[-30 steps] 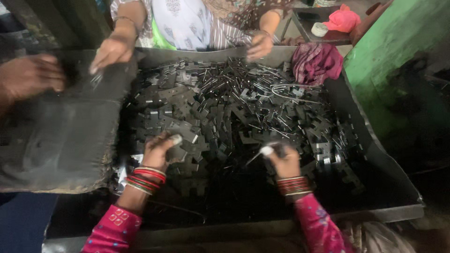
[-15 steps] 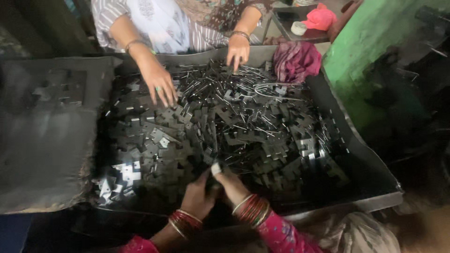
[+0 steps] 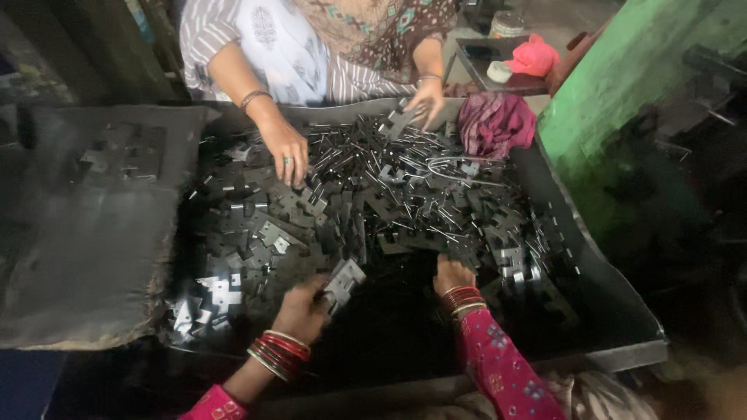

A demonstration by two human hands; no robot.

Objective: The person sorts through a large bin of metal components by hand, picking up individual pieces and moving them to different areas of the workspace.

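Note:
A big dark metal tray (image 3: 615, 311) holds a heap of several flat, notched metal pieces (image 3: 373, 202). My left hand (image 3: 302, 309), red bangles at the wrist, grips one grey metal piece (image 3: 344, 280) just above the tray's near side. My right hand (image 3: 451, 274), in a pink sleeve with bangles, rests fingers-down on the pile's near edge; whether it grips a piece is hidden. Across the tray another person's hand (image 3: 286, 148) presses on the pieces, and their other hand (image 3: 426, 99) lifts a piece at the far rim.
A dark worn mat (image 3: 85, 233) with a few metal pieces lies left of the tray. A crumpled maroon cloth (image 3: 493, 123) sits at the tray's far right corner. A green wall (image 3: 622, 93) rises on the right, and a pink cap (image 3: 534, 57) lies behind.
My hands were together at the tray's near edge; now they are apart, the left holding a metal piece and the right on the pile. The other person's hands shifted over the far side.

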